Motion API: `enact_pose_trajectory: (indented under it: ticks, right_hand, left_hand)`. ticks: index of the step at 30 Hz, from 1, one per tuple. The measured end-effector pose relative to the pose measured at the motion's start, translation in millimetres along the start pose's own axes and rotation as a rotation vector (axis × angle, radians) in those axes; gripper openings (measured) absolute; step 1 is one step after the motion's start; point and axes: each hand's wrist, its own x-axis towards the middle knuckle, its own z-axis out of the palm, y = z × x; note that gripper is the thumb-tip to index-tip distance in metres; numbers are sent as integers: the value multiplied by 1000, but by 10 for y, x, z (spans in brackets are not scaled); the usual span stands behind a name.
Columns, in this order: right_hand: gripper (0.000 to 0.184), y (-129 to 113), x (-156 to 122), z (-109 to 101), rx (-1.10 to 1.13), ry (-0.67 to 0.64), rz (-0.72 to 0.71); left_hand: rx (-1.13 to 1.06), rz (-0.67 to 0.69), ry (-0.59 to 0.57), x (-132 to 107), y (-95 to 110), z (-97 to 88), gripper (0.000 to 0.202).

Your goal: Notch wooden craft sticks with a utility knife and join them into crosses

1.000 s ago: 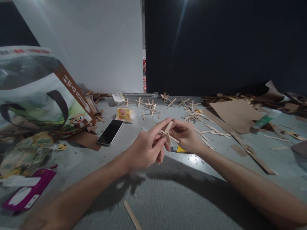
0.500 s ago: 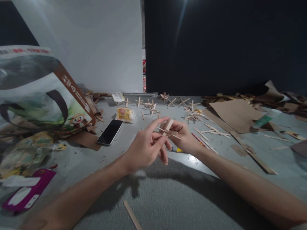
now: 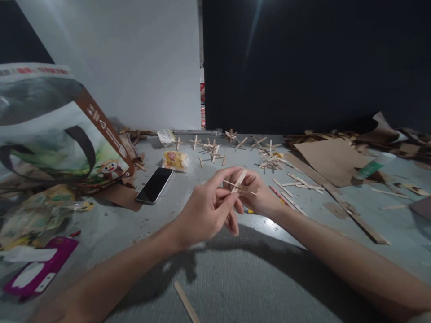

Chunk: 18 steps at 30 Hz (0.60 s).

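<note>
Both hands meet above the middle of the grey table (image 3: pixel 215 278). My left hand (image 3: pixel 207 211) and my right hand (image 3: pixel 257 193) pinch a small piece of crossed wooden sticks (image 3: pixel 239 183), one flat stick standing up and thinner ones lying across it. The fingers of both hands are closed around it. A single flat wooden stick (image 3: pixel 186 303) lies on the table close to me, below the hands.
A black phone (image 3: pixel 154 185) lies left of the hands. A printed bag (image 3: pixel 50 130) stands at the left, with a purple packet (image 3: pixel 35 273) below it. Several finished stick crosses (image 3: pixel 210 150) lie at the back. Cardboard sheets (image 3: pixel 332 161), loose sticks and a green-white tube (image 3: pixel 372 168) cover the right.
The stick piece has turned slightly in my fingers and both hands have shifted a little to the right and up.
</note>
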Motion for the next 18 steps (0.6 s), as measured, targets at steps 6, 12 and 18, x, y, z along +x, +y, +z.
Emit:
enact_pose_trajectory:
  ticks: [6,12,18]
  right_hand:
    - [46,-23,-27,54,49,-29,75]
    - [45,-27,-20,63,126,-67,73]
    - [41,-24,-6,20,17,-49,-8]
  left_hand:
    - [16,11,21,-36,51,37,56]
    - [82,37,44,-66,112,42,58]
    - [106,44,45,-55,37,29,51]
